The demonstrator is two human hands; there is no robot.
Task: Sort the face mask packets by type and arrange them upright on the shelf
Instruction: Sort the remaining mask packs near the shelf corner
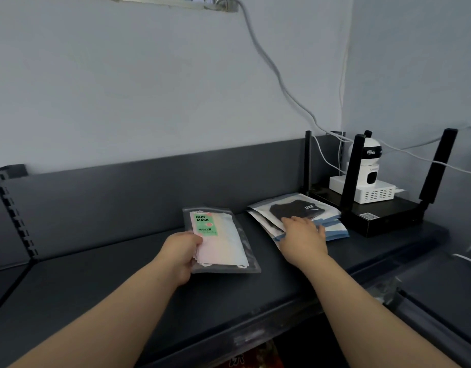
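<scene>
Clear packet (223, 243): pale masks inside, flat on the shelf (109, 293); your left grip (180, 254) pinches its edge.
Black-mask pile (295, 209): your right grip (303, 236) rests on it, fingers straight.
Room: grey wall (149, 88), router (388, 219) beside the pile.

On the shelf (122, 288) one mask packet (223, 251) lies flat, left hand (180, 254) gripping its near-left edge. Just right of it sits a pile of packets (303, 211), right hand (303, 237) resting on top. Router (383, 219) is right of the pile, with a box (372, 193) on it and a camera (368, 166) on that.
</scene>
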